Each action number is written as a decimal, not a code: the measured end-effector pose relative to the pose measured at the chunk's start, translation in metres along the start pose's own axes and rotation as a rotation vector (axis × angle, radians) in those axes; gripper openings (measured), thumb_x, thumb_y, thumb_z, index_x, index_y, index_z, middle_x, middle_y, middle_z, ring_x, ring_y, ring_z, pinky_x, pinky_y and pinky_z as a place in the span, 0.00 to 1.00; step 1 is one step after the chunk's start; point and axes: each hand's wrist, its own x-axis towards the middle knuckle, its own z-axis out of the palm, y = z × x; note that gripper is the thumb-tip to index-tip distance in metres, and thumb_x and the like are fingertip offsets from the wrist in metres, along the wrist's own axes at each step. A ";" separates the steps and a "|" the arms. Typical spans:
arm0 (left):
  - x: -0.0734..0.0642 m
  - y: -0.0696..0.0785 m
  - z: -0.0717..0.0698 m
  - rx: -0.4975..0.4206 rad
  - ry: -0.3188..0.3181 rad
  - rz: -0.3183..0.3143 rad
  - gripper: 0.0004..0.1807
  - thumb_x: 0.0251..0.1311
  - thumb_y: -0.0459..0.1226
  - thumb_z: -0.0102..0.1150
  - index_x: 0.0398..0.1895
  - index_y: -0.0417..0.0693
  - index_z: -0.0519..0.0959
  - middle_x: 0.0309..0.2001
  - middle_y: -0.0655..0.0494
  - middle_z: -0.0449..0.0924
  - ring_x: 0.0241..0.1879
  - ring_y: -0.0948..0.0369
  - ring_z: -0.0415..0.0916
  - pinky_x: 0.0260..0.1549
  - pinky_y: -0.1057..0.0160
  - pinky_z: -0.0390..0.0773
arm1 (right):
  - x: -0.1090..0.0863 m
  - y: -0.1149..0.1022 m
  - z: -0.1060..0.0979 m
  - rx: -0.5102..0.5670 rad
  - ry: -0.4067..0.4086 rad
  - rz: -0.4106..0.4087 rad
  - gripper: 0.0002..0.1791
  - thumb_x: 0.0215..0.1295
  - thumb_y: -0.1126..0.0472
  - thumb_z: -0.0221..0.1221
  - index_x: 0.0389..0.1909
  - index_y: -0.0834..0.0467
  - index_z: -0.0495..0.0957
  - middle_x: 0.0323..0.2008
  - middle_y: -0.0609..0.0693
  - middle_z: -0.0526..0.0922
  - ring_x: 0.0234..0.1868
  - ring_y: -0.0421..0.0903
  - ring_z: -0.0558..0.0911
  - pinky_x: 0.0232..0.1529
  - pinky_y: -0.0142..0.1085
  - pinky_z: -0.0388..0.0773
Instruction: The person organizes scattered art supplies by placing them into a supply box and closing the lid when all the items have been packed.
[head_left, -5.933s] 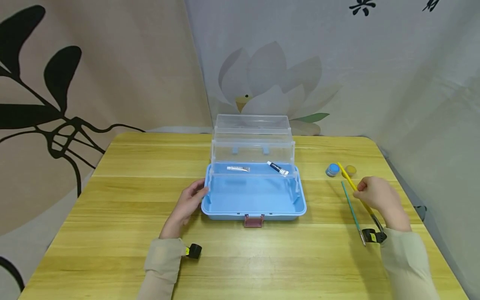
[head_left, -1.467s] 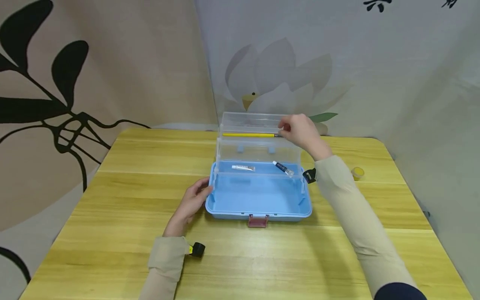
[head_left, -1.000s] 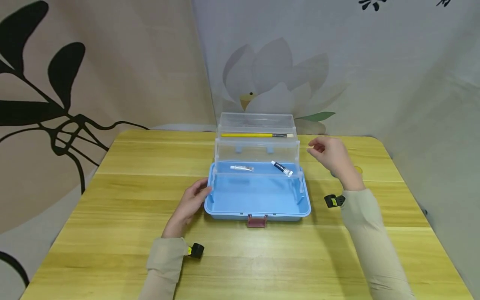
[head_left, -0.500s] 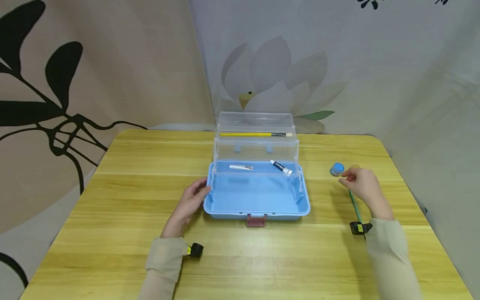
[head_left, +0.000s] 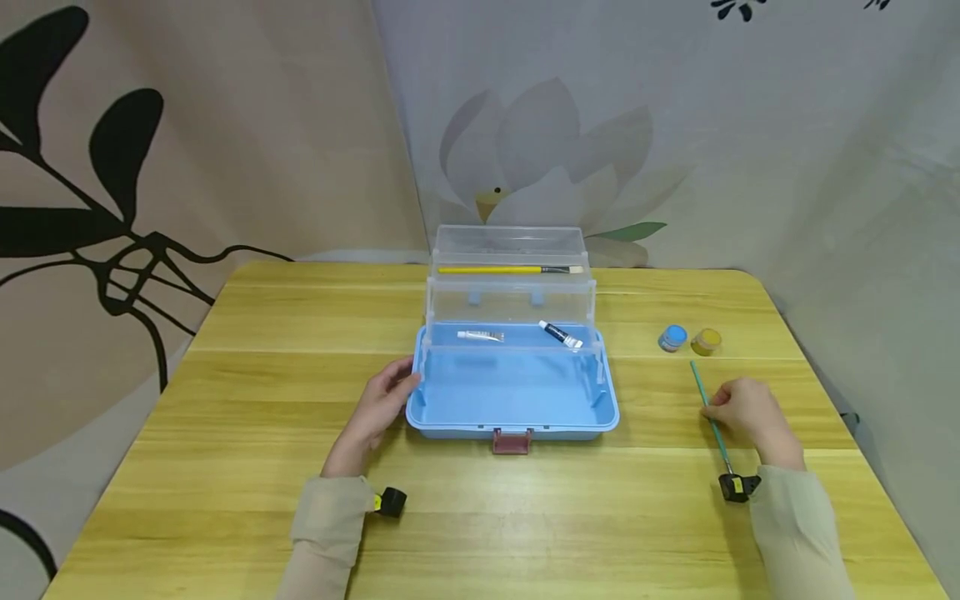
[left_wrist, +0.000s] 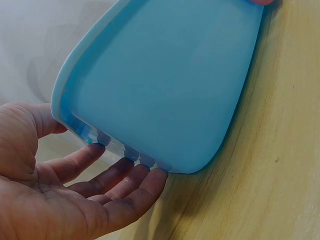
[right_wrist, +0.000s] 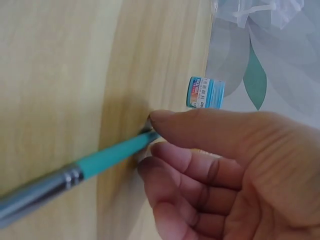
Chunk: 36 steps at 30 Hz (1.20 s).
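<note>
My left hand [head_left: 380,400] rests against the left side wall of a light blue paint box [head_left: 513,433]; in the left wrist view its fingertips touch that wall. The clear tiered lid [head_left: 510,242] stands raised at the back. A yellow paintbrush [head_left: 487,270] lies across an upper clear tier; a white paint tube [head_left: 480,336] and a dark paint tube [head_left: 561,334] lie in a lower one. At the right, my right hand [head_left: 750,412] pinches the handle of a teal paintbrush [right_wrist: 112,157] between thumb and fingertips, low over the table.
Behind the right hand stand a blue-capped paint jar [head_left: 672,337] and a yellow paint jar [head_left: 706,342]. The box's dark red clasp [head_left: 512,442] hangs at its front. A printed curtain [head_left: 300,125] closes off the back of the wooden table [head_left: 480,533].
The yellow paintbrush went from the table at right into the upper tier and was let go. My right hand then came back right and down to the teal paintbrush. The left hand stayed put.
</note>
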 end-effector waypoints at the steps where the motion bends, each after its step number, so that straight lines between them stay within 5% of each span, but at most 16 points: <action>1: 0.000 0.000 0.000 0.001 0.000 -0.001 0.25 0.69 0.39 0.47 0.66 0.40 0.62 0.61 0.42 0.65 0.57 0.50 0.64 0.53 0.54 0.71 | -0.001 0.001 0.000 -0.001 -0.011 0.012 0.10 0.54 0.63 0.64 0.23 0.66 0.78 0.24 0.54 0.79 0.27 0.50 0.76 0.29 0.45 0.73; 15: 0.000 -0.002 0.000 -0.016 0.001 0.016 0.24 0.69 0.39 0.47 0.66 0.39 0.63 0.61 0.41 0.66 0.57 0.50 0.64 0.52 0.56 0.72 | 0.000 0.000 0.000 -0.021 -0.051 0.040 0.08 0.54 0.64 0.61 0.25 0.67 0.79 0.25 0.57 0.80 0.27 0.52 0.77 0.31 0.48 0.75; 28: -0.001 0.000 0.000 -0.023 -0.012 0.011 0.25 0.69 0.38 0.47 0.67 0.39 0.61 0.62 0.41 0.65 0.58 0.50 0.64 0.54 0.56 0.71 | 0.010 -0.040 -0.022 -0.064 0.132 -0.197 0.03 0.53 0.66 0.58 0.25 0.62 0.78 0.21 0.49 0.78 0.22 0.44 0.74 0.24 0.39 0.70; 36: -0.001 0.001 -0.001 -0.029 -0.012 0.008 0.25 0.69 0.39 0.47 0.66 0.39 0.62 0.62 0.41 0.65 0.59 0.50 0.63 0.56 0.54 0.69 | 0.021 -0.068 -0.039 -0.095 0.129 -0.231 0.04 0.57 0.65 0.58 0.26 0.61 0.77 0.22 0.49 0.77 0.21 0.44 0.73 0.24 0.38 0.69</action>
